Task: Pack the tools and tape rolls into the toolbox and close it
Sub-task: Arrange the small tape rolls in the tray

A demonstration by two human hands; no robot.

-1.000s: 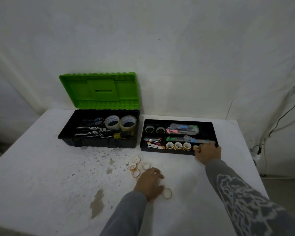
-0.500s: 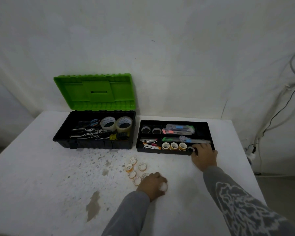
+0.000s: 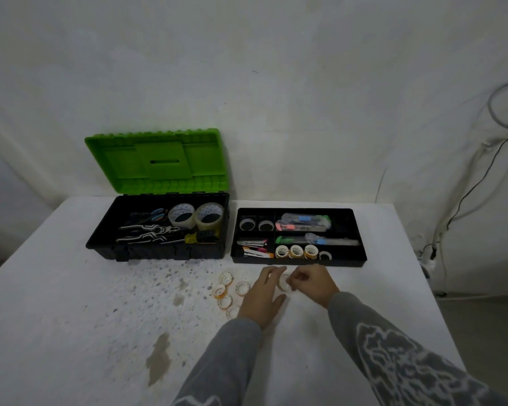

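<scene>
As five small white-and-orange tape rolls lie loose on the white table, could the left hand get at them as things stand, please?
Probably yes: the left hand is right beside the loose tape rolls, nothing between, though it seems busy with another roll that the right hand pinches.

Toolbox (image 3: pixel 159 249): black body, green lid (image 3: pixel 159 162) raised, at the rear left of the tabletop (image 3: pixel 71 317). Inside are two large tape rolls (image 3: pixel 196 215) on edge, with pliers (image 3: pixel 147 233), scissors (image 3: pixel 156 213) and a screwdriver (image 3: pixel 194 238) lying flat. Just beside it on the right, the black tray (image 3: pixel 362 254) holds a front row of small rolls (image 3: pixel 296 252). Five loose rolls (image 3: pixel 225 291) lie in front. One roll (image 3: pixel 284 283) is pinched in the right hand (image 3: pixel 314 284).
</scene>
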